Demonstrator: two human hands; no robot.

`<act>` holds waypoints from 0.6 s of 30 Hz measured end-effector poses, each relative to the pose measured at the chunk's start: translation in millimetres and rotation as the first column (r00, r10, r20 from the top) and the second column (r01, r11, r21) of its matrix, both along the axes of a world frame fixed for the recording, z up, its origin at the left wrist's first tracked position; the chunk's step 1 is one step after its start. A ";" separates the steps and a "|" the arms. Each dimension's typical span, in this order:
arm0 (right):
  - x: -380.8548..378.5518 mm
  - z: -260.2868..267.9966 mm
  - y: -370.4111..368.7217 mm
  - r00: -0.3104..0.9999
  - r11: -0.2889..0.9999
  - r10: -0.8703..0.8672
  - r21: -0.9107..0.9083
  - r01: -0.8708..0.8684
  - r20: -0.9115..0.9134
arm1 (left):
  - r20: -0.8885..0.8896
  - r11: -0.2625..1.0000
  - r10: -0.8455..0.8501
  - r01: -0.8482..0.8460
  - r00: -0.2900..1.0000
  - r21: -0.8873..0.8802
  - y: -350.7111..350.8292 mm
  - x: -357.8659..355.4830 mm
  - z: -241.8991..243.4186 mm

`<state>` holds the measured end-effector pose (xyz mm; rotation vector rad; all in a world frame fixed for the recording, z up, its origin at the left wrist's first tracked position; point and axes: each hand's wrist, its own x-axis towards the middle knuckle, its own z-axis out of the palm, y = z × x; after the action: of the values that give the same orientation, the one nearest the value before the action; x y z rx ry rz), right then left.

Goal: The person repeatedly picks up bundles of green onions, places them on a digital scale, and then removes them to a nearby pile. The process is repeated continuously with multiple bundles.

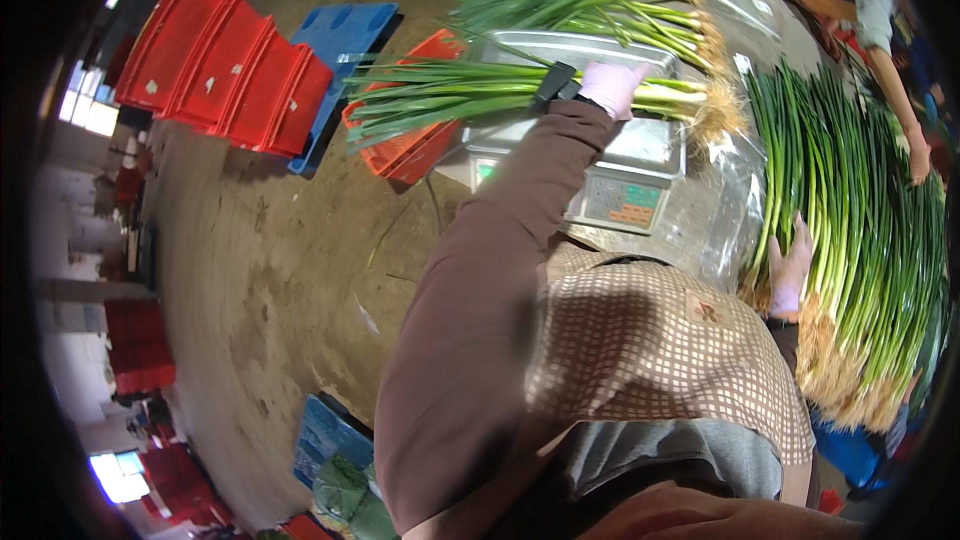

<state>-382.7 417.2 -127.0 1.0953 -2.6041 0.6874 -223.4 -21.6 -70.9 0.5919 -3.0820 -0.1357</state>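
My left hand (611,88), in a pale pink glove, is closed around a bunch of spring onions (480,90) over the metal pan of a digital scale (637,141). The roots point right and the green tops hang out past the scale's left side. A black device sits at that wrist. Behind it lies another bunch of spring onions (585,4). To the right, my gloved right hand (790,266) rests at the near-left side of a large pile of spring onions (855,225), thumb and fingers apart. The scale's keypad (621,202) faces me.
Clear plastic film (731,217) lies on the table beside the scale. A co-worker's bare hand (918,154) reaches onto the pile from the far right. Left stand an orange-red crate (409,146), stacked red crates (225,67) and a blue pallet (341,26).
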 end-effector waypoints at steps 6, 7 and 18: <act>-9.4 -9.3 20.9 0.994 0.986 -0.107 0.130 0.104 0.016 | -0.258 0.999 -0.016 0.024 0.966 0.026 -10.8 -8.7 -26.9; -13.5 -11.5 22.0 0.995 0.985 -0.102 0.143 0.099 0.015 | -0.246 1.000 -0.010 0.016 0.969 0.021 -11.2 -9.9 -28.6; 8.0 -8.7 -34.3 0.990 0.996 -0.042 0.090 0.030 0.133 | -0.297 0.988 -0.095 0.128 0.950 0.092 -12.7 3.9 -9.2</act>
<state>-374.8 382.9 -135.6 1.0578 -2.7855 0.6673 -219.5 -34.4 -80.0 0.3599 -2.8316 -0.3611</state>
